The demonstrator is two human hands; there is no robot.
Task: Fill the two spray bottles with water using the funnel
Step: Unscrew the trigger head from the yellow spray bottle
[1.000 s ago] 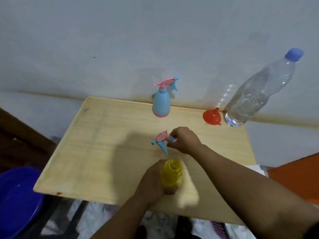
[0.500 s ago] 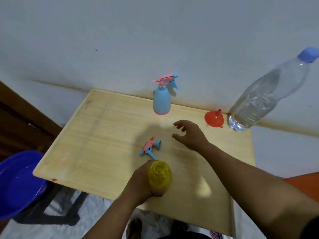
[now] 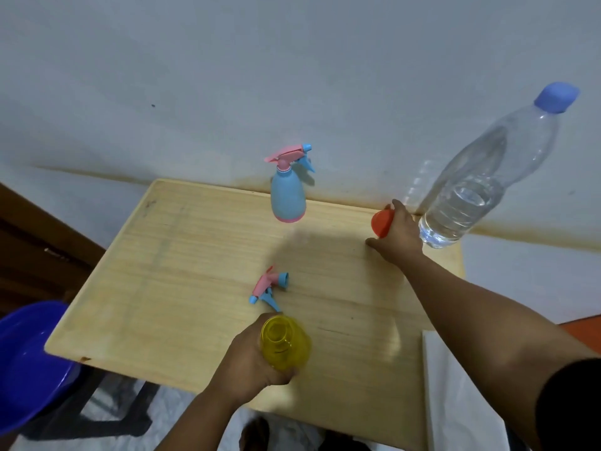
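My left hand point(image 3: 250, 362) grips an open yellow spray bottle point(image 3: 285, 343) standing near the front edge of the wooden table point(image 3: 195, 265). Its pink and blue spray head point(image 3: 269, 287) lies loose on the table just behind it. My right hand point(image 3: 395, 236) is at the back right, fingers closed around the red funnel point(image 3: 382, 222). A blue spray bottle point(image 3: 288, 198) with its pink and blue head on stands upright at the back middle. A large clear water bottle point(image 3: 481, 187) with a blue cap stands right of the funnel, partly filled.
The table's back edge meets a pale wall. A blue basin point(image 3: 29, 359) sits low at the left beside the table. A white sheet point(image 3: 461, 395) lies at the right front. An orange surface point(image 3: 582, 330) shows at the far right.
My right hand let go of the spray head, which now lies on the table, and reached back right to the red funnel, closing on it. My left hand kept hold of the yellow bottle.
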